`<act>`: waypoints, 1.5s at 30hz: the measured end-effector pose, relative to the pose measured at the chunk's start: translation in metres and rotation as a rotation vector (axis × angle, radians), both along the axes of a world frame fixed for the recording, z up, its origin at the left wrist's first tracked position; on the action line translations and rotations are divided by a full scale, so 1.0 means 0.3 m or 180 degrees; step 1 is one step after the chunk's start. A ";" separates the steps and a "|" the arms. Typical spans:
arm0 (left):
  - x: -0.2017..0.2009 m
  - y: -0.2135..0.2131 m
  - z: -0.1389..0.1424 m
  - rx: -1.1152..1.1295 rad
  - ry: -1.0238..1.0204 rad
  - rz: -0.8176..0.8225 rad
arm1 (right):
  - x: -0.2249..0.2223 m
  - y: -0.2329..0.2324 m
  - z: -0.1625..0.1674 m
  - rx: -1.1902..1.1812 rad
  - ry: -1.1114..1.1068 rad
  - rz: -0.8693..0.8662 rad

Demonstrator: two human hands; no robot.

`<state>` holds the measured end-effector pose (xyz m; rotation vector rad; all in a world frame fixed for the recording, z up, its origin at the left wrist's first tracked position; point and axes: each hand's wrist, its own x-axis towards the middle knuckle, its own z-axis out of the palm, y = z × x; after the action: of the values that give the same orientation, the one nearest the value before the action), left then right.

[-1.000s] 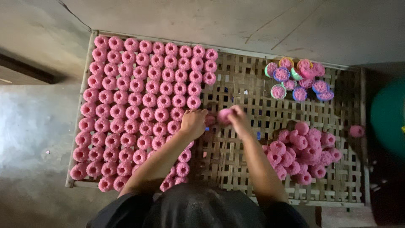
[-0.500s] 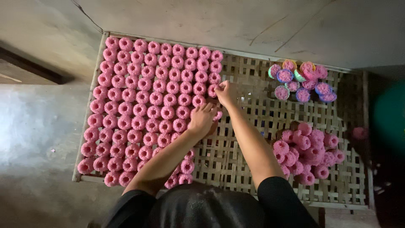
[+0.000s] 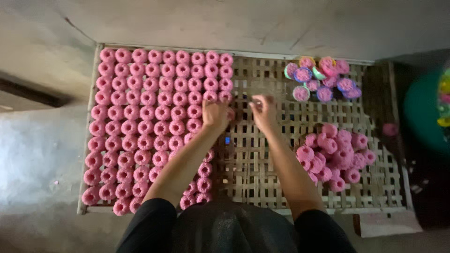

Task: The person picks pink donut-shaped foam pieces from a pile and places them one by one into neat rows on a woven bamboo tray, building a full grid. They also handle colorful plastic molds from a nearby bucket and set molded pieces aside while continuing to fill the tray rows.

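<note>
Left hand: the left hand [image 3: 214,115] rests at the right edge of the pink rows, fingers curled down over a pink ring-shaped piece [image 3: 229,114] at the end of the row; the hand hides most of it, so I cannot tell whether it is gripped or only pressed into place.
Right hand: the right hand [image 3: 263,111] hovers just beside the left, over bare lattice, fingers loosely bent; whether anything small sits between the fingertips is too blurred to tell.
Laid rows: to the left of both hands, pink ring pieces [image 3: 154,126] stand in close rows, touching one another, each showing a dark hollow in the middle.
Loose heap: to the right of the right hand, nearer the body, a pile of pink pieces [image 3: 333,155] lies jumbled.
Far cluster: beyond the right hand, a small group of mixed pink, purple and green pieces [image 3: 319,79].
Surface: a woven bamboo tray [image 3: 262,168], open lattice, under everything.
Handling, as a judgement: the pieces look light, soft and fuzzy, likely to squash or shed if pinched hard; a gentle fingertip hold around the outer rim seems best, keeping the hollow upward.
</note>
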<state>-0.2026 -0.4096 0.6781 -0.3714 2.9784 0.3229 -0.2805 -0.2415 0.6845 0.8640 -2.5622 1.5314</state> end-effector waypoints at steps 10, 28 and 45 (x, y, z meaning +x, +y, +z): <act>-0.006 0.032 -0.049 -0.0179 0.0549 0.0299 | 0.069 0.798 -0.032 0.0304 0.0374 -0.1582; 0.418 -0.018 0.006 0.1479 0.1531 0.0939 | 0.327 0.227 -0.007 0.1197 -0.0319 0.0736; 0.596 -0.085 -0.014 0.1423 0.1403 0.0859 | 0.506 0.006 -0.001 0.0781 0.0912 0.0222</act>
<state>-0.0239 -0.4353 0.6739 -0.7254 3.1210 1.2154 -0.1288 -0.2397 0.6841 1.1157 -2.5595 1.0273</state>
